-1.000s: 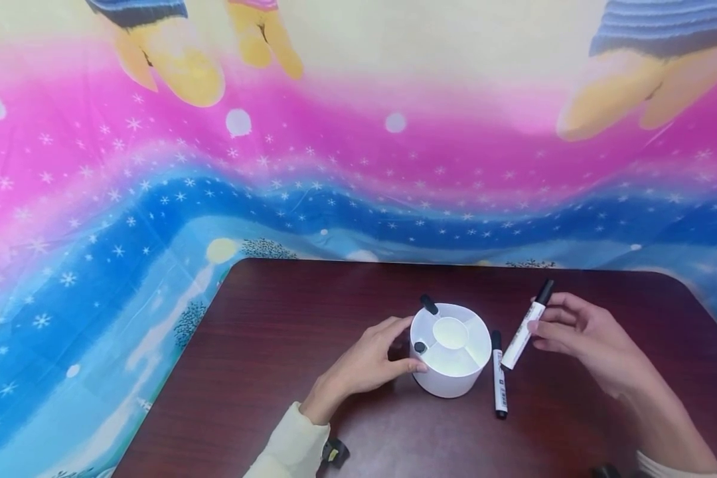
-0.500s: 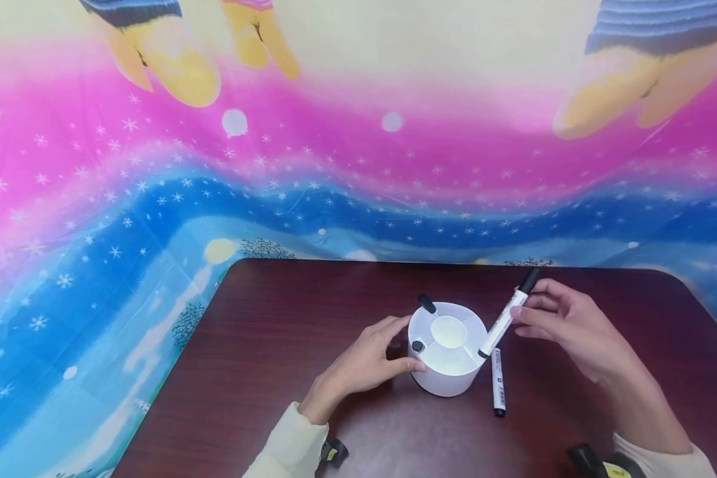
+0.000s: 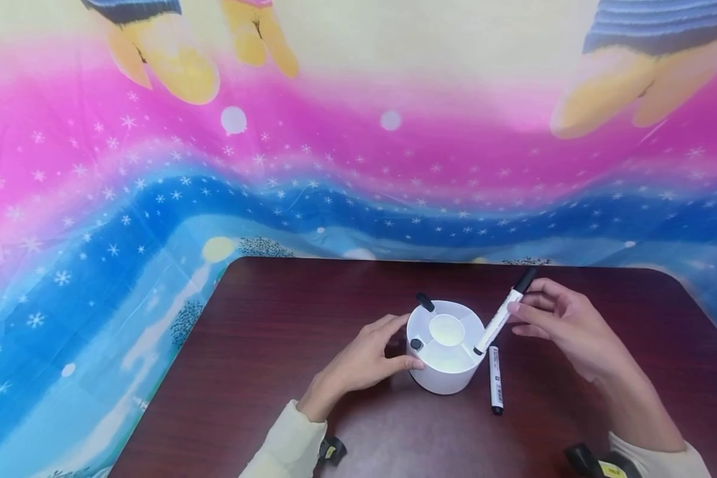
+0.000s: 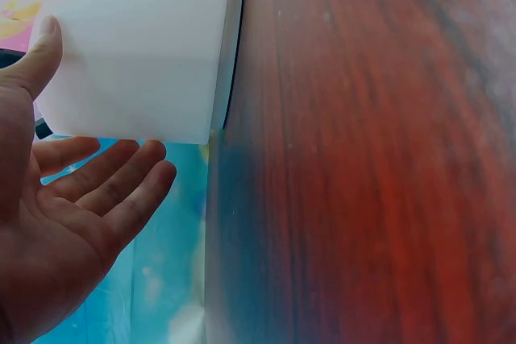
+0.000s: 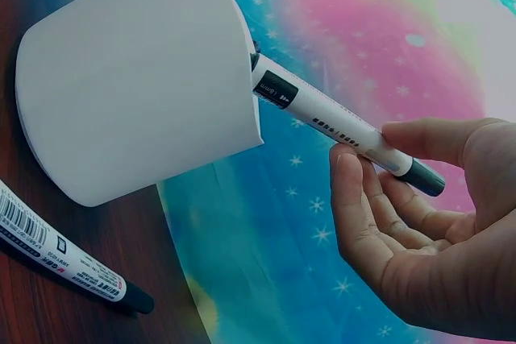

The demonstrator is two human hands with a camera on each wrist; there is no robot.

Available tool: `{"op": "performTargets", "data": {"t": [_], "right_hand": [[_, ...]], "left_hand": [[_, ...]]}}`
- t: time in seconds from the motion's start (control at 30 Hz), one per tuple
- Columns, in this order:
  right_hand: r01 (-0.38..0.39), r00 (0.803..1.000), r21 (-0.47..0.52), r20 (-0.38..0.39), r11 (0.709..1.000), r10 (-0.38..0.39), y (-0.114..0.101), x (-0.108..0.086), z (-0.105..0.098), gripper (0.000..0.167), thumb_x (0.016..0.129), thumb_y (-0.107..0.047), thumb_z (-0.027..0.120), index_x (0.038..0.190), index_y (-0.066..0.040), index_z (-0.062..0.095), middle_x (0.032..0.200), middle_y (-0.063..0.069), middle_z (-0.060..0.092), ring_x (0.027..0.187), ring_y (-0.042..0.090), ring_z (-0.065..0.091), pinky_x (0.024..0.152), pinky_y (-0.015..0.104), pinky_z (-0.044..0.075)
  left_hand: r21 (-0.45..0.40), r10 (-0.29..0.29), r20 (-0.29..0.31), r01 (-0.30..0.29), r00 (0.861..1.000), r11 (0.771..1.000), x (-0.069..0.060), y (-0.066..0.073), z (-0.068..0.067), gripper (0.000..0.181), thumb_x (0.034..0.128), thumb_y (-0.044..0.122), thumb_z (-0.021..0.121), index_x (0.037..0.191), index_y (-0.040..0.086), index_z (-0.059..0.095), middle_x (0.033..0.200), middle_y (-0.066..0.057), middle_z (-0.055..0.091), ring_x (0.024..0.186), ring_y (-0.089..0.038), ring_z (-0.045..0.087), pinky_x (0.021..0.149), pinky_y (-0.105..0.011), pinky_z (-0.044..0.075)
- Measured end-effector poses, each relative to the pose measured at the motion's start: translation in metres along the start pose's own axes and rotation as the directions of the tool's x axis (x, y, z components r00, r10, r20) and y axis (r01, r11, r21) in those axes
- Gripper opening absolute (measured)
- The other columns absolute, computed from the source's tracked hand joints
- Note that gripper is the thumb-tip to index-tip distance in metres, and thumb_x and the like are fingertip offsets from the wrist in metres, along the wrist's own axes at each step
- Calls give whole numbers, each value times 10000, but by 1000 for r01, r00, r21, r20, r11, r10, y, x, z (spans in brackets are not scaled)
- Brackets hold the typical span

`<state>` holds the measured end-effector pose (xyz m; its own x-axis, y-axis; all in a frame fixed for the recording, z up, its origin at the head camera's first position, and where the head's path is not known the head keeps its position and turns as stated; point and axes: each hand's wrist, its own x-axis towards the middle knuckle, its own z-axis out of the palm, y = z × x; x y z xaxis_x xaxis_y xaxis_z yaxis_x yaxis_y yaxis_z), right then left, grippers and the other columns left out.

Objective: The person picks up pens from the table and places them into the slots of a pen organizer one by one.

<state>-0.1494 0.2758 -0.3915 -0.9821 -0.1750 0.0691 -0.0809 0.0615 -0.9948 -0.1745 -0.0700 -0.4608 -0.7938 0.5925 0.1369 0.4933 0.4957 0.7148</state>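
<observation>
A white round pen holder with a central ring and divided outer compartments stands upright on the table. My left hand holds its left side between thumb and fingers; the left wrist view shows the thumb on the holder's wall. With thumb and fingertips my right hand pinches a white marker with a black cap. That marker slants, its lower tip at the holder's right rim and the cap pointing up and away. Two black marker ends show at the holder's left compartments.
Another white marker lies on the dark wood table, just right of the holder. Behind the table hangs a printed cloth in pink and blue. Black wrist straps sit at both sleeves.
My right hand has brought its marker left, from above the lying marker to the holder's right rim. The left hand stays on the holder.
</observation>
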Motion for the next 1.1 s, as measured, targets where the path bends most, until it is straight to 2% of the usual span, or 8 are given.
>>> {"op": "performTargets", "data": {"t": [0.3,0.33,0.4,0.53,0.57,0.67,0.9,1.1], "right_hand": [[-14,1000,-41,-8,999,14,2,0,1,140,1052,-18,659,1167,-98,665,1021,-26,777,921,128,790,785,280,661],[-15,1000,-46,-8,999,14,2,0,2,136,1052,-20,659,1163,-98,668,1019,-28,777,919,128,791,780,277,660],[-12,1000,-52,-3,999,12,3,1,2,133,1053,-18,657,1158,-97,674,1016,-29,779,914,131,792,774,276,659],[-13,1000,-78,3,997,14,3,1,4,114,1058,-31,655,1151,-95,670,1004,-36,782,898,131,794,768,275,658],[-16,1000,-83,2,996,16,4,1,5,109,1059,-36,655,1151,-94,669,1002,-37,782,897,129,794,768,277,658],[-22,1000,-93,-4,995,22,4,1,5,98,1061,-48,658,1151,-87,666,1000,-37,780,901,130,792,771,285,660],[-36,999,-110,-17,993,34,4,1,6,86,1062,-62,663,1147,-70,672,991,-36,764,900,123,787,778,284,660],[-36,999,-81,-2,996,36,5,2,7,120,1059,-45,660,1171,-88,673,1012,-43,783,904,142,791,782,273,657]], "left_hand": [[-26,17,0,-17,1000,1000,0,-1,-1,796,957,588,758,1634,302,454,1460,29,629,1353,-223,627,1136,-414,535],[-18,42,-6,-42,999,999,2,-9,3,822,949,630,742,1640,297,447,1465,28,627,1353,-204,621,1137,-395,531],[-17,47,-10,-47,999,999,2,-9,3,828,944,658,728,1639,306,447,1454,29,631,1343,-192,620,1130,-397,534],[0,39,-11,-39,999,999,2,-9,3,816,948,613,754,1636,291,454,1445,29,637,1334,-181,626,1127,-381,535],[-8,14,-5,-14,1000,1000,0,-1,0,790,955,569,771,1629,295,463,1437,30,641,1333,-201,633,1126,-399,540],[0,8,-4,-8,1000,1000,0,-1,1,782,956,513,795,1626,276,470,1433,27,642,1331,-215,639,1127,-390,539],[2,12,-8,-12,1000,1000,1,-2,2,771,955,513,796,1620,286,478,1430,25,645,1336,-217,641,1130,-391,537],[8,14,-11,-14,1000,1000,1,-2,2,769,954,512,797,1617,280,483,1430,20,647,1337,-213,642,1134,-392,537]]}}
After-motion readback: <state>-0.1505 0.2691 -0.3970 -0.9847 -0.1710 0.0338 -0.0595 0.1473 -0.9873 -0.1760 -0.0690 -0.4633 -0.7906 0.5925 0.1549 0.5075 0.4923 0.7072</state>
